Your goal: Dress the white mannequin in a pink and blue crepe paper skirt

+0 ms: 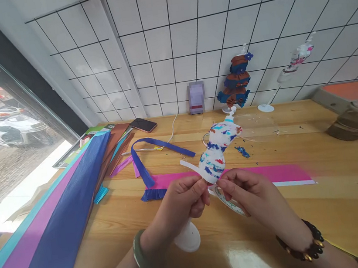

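Presently, the colour-splotched white form (212, 164) is tilted above the wooden table (342, 218), between my two hands. My left hand (184, 197) pinches a white strip (189, 165) at the form's lower edge, the loose end projecting to the left. My right hand (255, 192) has its thumb and fingers closed at that edge and carries a tape roll (230, 202) bearing green print. A white round base (188, 237) shows below my left hand. Beyond both hands lies a pink strip (284, 172); a blue strip (142, 169) touches its left end. Near the tiled wall (154, 45) stands a second form (237, 81), dressed in brown and blue.
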`<state>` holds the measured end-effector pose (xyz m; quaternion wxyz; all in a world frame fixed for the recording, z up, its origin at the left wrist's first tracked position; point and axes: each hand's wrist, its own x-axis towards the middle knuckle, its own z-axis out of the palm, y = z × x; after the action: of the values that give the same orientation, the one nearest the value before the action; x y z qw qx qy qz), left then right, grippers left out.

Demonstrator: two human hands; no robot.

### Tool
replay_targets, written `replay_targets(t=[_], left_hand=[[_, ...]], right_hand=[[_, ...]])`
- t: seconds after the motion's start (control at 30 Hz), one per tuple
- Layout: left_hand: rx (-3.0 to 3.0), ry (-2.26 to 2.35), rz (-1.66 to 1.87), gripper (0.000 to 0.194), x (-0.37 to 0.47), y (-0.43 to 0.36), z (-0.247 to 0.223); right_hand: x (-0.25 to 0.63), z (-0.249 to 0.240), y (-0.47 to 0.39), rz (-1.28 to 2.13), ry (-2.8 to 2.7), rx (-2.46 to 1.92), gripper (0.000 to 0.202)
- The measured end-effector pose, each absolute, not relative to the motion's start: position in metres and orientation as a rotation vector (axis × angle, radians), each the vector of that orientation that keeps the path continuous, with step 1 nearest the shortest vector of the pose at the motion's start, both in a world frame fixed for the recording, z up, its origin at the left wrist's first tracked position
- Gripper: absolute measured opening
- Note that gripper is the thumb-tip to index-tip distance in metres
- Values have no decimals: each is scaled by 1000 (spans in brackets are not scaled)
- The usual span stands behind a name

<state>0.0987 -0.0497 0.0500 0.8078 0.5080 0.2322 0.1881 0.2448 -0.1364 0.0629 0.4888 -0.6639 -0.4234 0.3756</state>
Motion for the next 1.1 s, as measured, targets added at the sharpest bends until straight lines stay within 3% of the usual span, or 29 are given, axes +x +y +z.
replay_targets(t=[0.37,1.1], left_hand=[[1455,474,359,32,100,-56,46],[1270,515,480,25,104,-56,42]], right_hand=[[244,61,-139,838,-1073,-1581,29],[242,66,-141,866,-847,-1625,28]])
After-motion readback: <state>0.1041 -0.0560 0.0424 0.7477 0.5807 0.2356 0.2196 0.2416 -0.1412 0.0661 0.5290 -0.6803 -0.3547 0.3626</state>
